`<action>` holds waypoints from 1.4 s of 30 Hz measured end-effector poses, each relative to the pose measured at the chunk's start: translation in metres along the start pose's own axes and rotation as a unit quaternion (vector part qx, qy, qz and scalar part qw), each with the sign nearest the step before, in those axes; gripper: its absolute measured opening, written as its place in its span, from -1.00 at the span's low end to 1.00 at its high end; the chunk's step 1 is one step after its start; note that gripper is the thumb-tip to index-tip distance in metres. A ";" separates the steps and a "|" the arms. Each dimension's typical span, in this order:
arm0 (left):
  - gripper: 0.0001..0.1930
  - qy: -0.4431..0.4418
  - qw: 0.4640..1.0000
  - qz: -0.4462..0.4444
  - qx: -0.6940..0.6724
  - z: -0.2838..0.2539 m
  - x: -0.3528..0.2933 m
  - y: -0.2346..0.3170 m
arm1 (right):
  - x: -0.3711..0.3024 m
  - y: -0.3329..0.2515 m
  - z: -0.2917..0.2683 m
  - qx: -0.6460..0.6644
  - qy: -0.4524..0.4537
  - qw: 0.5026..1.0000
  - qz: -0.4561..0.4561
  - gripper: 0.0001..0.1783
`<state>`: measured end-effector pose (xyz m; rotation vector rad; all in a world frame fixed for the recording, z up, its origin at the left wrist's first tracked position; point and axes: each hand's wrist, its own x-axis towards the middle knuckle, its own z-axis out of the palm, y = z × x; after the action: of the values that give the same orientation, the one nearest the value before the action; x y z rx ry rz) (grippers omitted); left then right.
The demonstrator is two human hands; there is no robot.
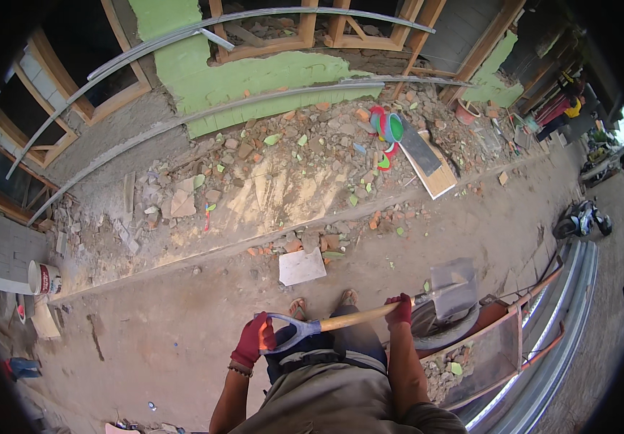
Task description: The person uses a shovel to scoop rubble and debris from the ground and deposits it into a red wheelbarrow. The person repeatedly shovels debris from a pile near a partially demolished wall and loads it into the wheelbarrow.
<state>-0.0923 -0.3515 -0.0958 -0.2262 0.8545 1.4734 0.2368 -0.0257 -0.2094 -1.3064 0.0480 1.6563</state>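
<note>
I hold a shovel (357,317) level across my body. My left hand (253,340), in a red glove, is closed round its grey-blue D-shaped grip. My right hand (399,309), gloved in red too, wraps the wooden shaft close to the metal blade. The flat blade points right, above the wheel (443,324) of a wheelbarrow (491,369). Broken rubble (448,370) lies in the wheelbarrow's tray, just right of my right forearm. In front of my feet a pale flat board piece (302,267) rests on the ground beside a small heap of rubble.
A raised ledge (203,266) strewn with rubble runs along a partly broken green wall (182,76). On it lie boards (431,163) and a colourful bucket (391,127). Long metal channels (561,340) lie beyond the wheelbarrow. A white bucket (43,278) stands far left; a motorcycle (583,219) is far right.
</note>
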 end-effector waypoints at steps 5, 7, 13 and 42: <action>-0.64 0.027 0.987 0.095 -0.129 -0.010 -0.059 0.000 | 0.001 0.081 0.090 -0.131 -0.081 0.984 0.087 -0.84; -0.63 0.064 0.977 0.129 -0.157 0.000 -0.078 0.001 | 0.004 0.117 0.115 -0.166 -0.093 0.975 0.116 -0.85; -0.62 0.234 0.939 0.231 -0.096 0.071 -0.095 0.015 | 0.038 0.223 0.149 -0.176 -0.104 0.946 0.251 -0.84; -0.53 0.584 0.805 0.104 -0.026 0.117 0.499 0.009 | 0.560 0.156 0.389 -0.354 0.058 0.910 0.207 -0.82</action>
<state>-0.1219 0.1079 -0.3213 -1.2006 1.8589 1.4868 -0.1128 0.4763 -0.5477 -2.0512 -0.2453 2.0482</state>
